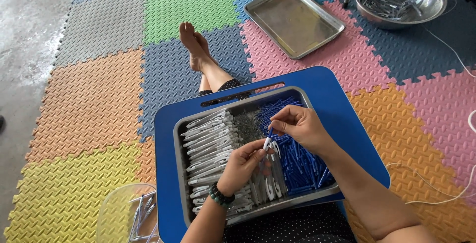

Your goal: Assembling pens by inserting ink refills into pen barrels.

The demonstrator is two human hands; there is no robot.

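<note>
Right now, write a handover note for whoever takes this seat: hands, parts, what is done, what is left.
Left hand: grip closed on a white pen barrel over the grey tray.
Right hand: pinching a blue refill at the barrel's top end.
Parts: white barrels stacked in the tray's left half, a pile of small dark parts in the middle, blue refills on the right, all on a blue lap board.
Done: some finished-looking pieces lie in the clear container at lower left.
Left: most barrels and refills remain in the tray.
</note>
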